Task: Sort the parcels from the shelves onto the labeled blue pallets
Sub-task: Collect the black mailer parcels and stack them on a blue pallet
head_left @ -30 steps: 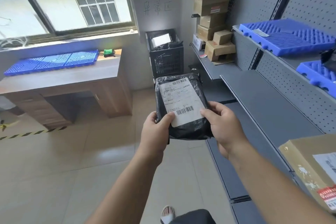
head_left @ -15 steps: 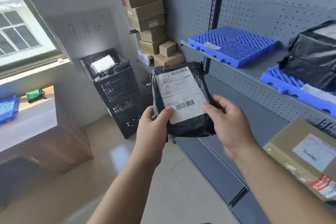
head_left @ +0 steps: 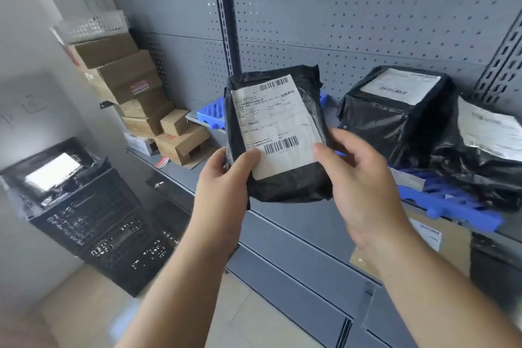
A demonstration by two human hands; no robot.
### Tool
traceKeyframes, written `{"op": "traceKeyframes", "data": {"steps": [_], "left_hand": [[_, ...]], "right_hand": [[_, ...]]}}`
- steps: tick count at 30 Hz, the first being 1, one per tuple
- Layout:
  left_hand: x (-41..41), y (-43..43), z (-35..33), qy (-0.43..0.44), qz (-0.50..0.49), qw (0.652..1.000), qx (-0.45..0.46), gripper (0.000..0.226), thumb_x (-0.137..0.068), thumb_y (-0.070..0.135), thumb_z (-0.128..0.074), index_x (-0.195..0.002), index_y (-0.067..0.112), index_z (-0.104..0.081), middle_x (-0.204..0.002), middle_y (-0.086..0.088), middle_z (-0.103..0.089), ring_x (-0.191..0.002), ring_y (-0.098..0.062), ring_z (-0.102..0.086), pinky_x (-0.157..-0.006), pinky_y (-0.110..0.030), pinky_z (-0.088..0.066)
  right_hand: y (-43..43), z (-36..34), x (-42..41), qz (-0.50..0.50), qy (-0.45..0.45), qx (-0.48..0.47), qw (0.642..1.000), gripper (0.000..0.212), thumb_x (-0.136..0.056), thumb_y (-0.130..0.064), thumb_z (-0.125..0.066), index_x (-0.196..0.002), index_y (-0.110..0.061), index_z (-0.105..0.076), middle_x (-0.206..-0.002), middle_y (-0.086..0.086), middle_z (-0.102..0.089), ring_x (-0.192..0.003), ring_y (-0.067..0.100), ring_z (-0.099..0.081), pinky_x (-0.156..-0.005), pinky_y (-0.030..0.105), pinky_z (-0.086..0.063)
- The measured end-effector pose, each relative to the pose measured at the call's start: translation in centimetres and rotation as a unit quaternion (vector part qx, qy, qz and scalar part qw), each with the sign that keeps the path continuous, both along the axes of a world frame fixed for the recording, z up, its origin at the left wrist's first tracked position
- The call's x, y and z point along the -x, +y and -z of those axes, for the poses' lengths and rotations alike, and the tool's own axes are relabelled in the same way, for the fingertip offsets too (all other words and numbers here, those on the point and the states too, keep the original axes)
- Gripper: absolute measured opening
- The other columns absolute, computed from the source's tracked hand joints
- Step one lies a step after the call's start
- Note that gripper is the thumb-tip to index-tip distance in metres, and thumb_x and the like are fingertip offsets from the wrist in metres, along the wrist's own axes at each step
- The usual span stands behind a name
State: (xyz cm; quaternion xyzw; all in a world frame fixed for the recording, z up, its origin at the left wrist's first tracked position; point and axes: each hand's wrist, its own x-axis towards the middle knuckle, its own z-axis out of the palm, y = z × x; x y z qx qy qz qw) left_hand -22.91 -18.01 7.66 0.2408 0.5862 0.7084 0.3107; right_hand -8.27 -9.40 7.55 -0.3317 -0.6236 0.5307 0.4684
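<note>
I hold a black plastic parcel (head_left: 278, 133) with a white barcode label upright in front of the grey shelving. My left hand (head_left: 223, 181) grips its lower left edge, thumb on the label. My right hand (head_left: 358, 178) grips its lower right edge. Behind the parcel a blue pallet (head_left: 210, 114) lies on the shelf, mostly hidden. Further right a second blue pallet (head_left: 452, 203) carries two black wrapped parcels (head_left: 395, 113) (head_left: 485, 155) with white labels.
Stacked cardboard boxes (head_left: 127, 85) fill the shelf's left end, with a white basket (head_left: 90, 25) on top. A black crate (head_left: 93, 215) holding parcels stands on the floor at left. A brown box (head_left: 440, 246) sits on the lower shelf at right.
My view has swung right and up, from the window and desk toward the shelves. Both hands have kept hold of the black parcel, now in front of the blue pallets.
</note>
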Motion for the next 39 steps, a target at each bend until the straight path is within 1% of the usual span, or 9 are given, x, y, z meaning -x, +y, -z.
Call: {"op": "traceKeyframes", "data": {"steps": [3, 4, 6, 8, 12, 15, 17, 30, 39], "left_hand": [[-0.6, 3.2, -0.6, -0.004, 0.040, 0.999, -0.007, 0.031, -0.076, 0.038, -0.073, -0.105, 0.027, -0.078, -0.111, -0.006, -0.079, -0.110, -0.049, -0.067, -0.094, -0.059, -0.056], [-0.7, 4.2, -0.8, 0.000, 0.054, 0.999, -0.006, 0.032, -0.077, 0.038, -0.073, -0.106, 0.026, -0.078, -0.111, -0.006, -0.079, -0.102, -0.046, -0.069, -0.083, -0.052, -0.060], [-0.8, 6.4, -1.2, 0.015, 0.080, 0.997, -0.002, 0.031, -0.079, 0.038, -0.071, -0.107, 0.026, -0.077, -0.109, -0.006, -0.079, -0.086, -0.030, -0.064, -0.060, -0.035, -0.044], [-0.9, 8.6, -1.8, 0.031, 0.117, 0.993, -0.004, 0.028, -0.080, 0.038, -0.070, -0.104, 0.025, -0.076, -0.104, -0.008, -0.079, -0.080, -0.024, -0.060, -0.058, -0.033, -0.037], [-1.1, 12.2, -3.5, 0.052, 0.196, 0.979, -0.019, 0.021, -0.091, 0.030, -0.069, -0.108, 0.020, -0.075, -0.104, 0.003, -0.080, -0.088, -0.032, -0.073, -0.069, -0.038, -0.060], [-1.5, 14.2, -4.6, 0.067, 0.253, 0.965, -0.028, 0.016, -0.096, 0.023, -0.065, -0.107, 0.019, -0.076, -0.095, 0.007, -0.080, -0.071, -0.010, -0.070, -0.052, -0.015, -0.047], [-2.0, 15.1, -5.2, 0.075, 0.287, 0.955, -0.025, 0.014, -0.096, 0.022, -0.064, -0.102, 0.019, -0.076, -0.084, 0.010, -0.077, -0.060, -0.006, -0.065, -0.049, -0.014, -0.045], [-8.2, 18.4, -6.9, 0.164, 0.398, 0.902, -0.014, 0.017, -0.095, 0.030, -0.064, -0.106, 0.029, -0.076, -0.097, 0.010, -0.080, -0.086, -0.013, -0.077, -0.088, -0.040, -0.060], [-10.6, 19.6, -7.1, 0.208, 0.374, 0.904, -0.013, 0.016, -0.096, 0.032, -0.063, -0.107, 0.032, -0.075, -0.096, 0.018, -0.079, -0.083, -0.005, -0.075, -0.075, -0.027, -0.056]], "right_hand": [[1.6, -0.7, -1.1, 0.040, 0.003, -0.014, 0.999, 0.025, -0.093, -0.028, -0.065, -0.117, -0.032, -0.072, -0.106, -0.012, -0.078, -0.103, 0.011, -0.072, -0.099, 0.049, -0.054], [2.2, -0.9, -1.5, 0.055, 0.001, -0.020, 0.998, 0.026, -0.092, -0.028, -0.065, -0.117, -0.032, -0.072, -0.106, -0.012, -0.078, -0.103, 0.011, -0.072, -0.099, 0.050, -0.054], [3.2, -1.4, -2.2, 0.088, -0.001, -0.032, 0.996, 0.026, -0.093, -0.025, -0.065, -0.117, -0.032, -0.072, -0.107, -0.014, -0.077, -0.103, 0.010, -0.071, -0.099, 0.049, -0.054], [4.2, -2.0, -2.8, 0.125, 0.001, -0.040, 0.991, 0.025, -0.094, -0.023, -0.066, -0.116, -0.032, -0.072, -0.106, -0.014, -0.077, -0.102, 0.009, -0.071, -0.099, 0.048, -0.054], [5.7, -3.2, -3.5, 0.194, 0.007, -0.059, 0.979, 0.026, -0.090, -0.029, -0.064, -0.114, -0.031, -0.073, -0.105, -0.006, -0.077, -0.101, 0.020, -0.071, -0.098, 0.054, -0.053], [6.5, -3.6, -4.1, 0.244, 0.032, -0.059, 0.967, 0.027, -0.087, -0.031, -0.065, -0.112, -0.031, -0.074, -0.103, 0.001, -0.077, -0.101, 0.028, -0.070, -0.097, 0.058, -0.053], [6.9, -3.8, -4.7, 0.272, 0.041, -0.057, 0.960, 0.027, -0.087, -0.031, -0.066, -0.113, -0.030, -0.074, -0.105, 0.000, -0.077, -0.102, 0.027, -0.071, -0.097, 0.058, -0.054], [8.0, -4.6, -10.9, 0.382, 0.050, -0.055, 0.921, 0.018, -0.095, -0.020, -0.066, -0.102, -0.031, -0.077, -0.096, -0.002, -0.078, -0.094, 0.029, -0.073, -0.091, 0.053, -0.059], [9.1, -5.0, -12.9, 0.388, 0.045, -0.035, 0.920, 0.016, -0.096, -0.020, -0.065, -0.102, -0.030, -0.077, -0.096, -0.009, -0.079, -0.093, 0.016, -0.074, -0.092, 0.050, -0.060]]}}
